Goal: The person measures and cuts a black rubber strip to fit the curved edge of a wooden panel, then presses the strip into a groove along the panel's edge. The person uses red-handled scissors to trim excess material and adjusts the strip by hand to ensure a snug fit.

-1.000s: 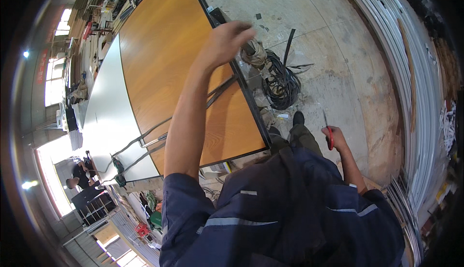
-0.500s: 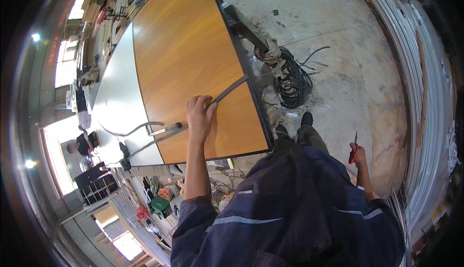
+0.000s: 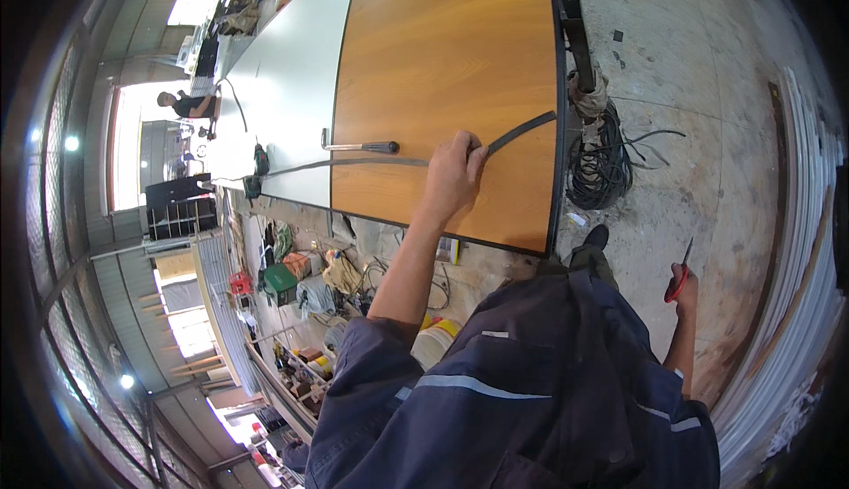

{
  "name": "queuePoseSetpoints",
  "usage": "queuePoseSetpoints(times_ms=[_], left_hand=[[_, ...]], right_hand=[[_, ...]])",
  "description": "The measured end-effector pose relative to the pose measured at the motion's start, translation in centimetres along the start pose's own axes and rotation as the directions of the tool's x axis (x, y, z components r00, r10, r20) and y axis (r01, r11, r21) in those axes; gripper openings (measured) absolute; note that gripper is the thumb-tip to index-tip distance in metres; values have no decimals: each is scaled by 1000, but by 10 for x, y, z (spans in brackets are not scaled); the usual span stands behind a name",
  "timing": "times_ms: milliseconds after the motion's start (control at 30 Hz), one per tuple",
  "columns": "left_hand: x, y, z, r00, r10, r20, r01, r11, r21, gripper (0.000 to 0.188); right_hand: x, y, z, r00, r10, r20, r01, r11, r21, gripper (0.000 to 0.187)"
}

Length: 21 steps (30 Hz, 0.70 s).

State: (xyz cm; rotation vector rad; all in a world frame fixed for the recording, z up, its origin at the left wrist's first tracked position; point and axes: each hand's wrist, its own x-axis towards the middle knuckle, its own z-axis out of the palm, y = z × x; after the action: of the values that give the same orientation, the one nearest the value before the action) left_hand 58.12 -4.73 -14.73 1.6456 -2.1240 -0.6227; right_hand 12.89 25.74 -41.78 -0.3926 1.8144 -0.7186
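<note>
My left hand [image 3: 455,171] is closed on a long, flat dark grey strip [image 3: 522,132] above the wood-grain panel [image 3: 442,56]. One end of the strip sticks out past my fingers toward the panel's black right edge. The rest runs left across the white panel [image 3: 296,64]. Just left of that hand lies a hammer [image 3: 363,146] with a black grip and metal shaft. Low at my right side, my right hand [image 3: 683,284] grips red-handled scissors [image 3: 677,282], blades pointing up and away from the panels.
A coil of black cable [image 3: 601,166] lies on the floor beside the table's right side. Long pale metal profiles [image 3: 783,250] are stacked at far right. Another person [image 3: 187,104] stands beyond the table's far left end. Bags and a green box [image 3: 280,284] clutter the floor at left.
My view has turned left. The strip, looped near the hammer before, now runs straighter across the panels. My left hand still holds it, and the scissors stay in my right hand.
</note>
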Motion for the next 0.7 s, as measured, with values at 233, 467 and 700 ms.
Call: queuePoseSetpoints(times_ms=[233,467,700], left_hand=[[-72,-6,14,982,-140,-126,117,978,-171,12],[-89,-24,31,971,-6,-238,-24,993,-120,13],[-98,-30,19,964,-218,-151,95,815,-572,21]], right_hand=[[-4,-114,26,907,-420,26,417,892,-176,31],[-34,-254,106,719,-668,191,694,694,-190,25],[-109,-386,239,543,-763,350,816,383,-432,45]])
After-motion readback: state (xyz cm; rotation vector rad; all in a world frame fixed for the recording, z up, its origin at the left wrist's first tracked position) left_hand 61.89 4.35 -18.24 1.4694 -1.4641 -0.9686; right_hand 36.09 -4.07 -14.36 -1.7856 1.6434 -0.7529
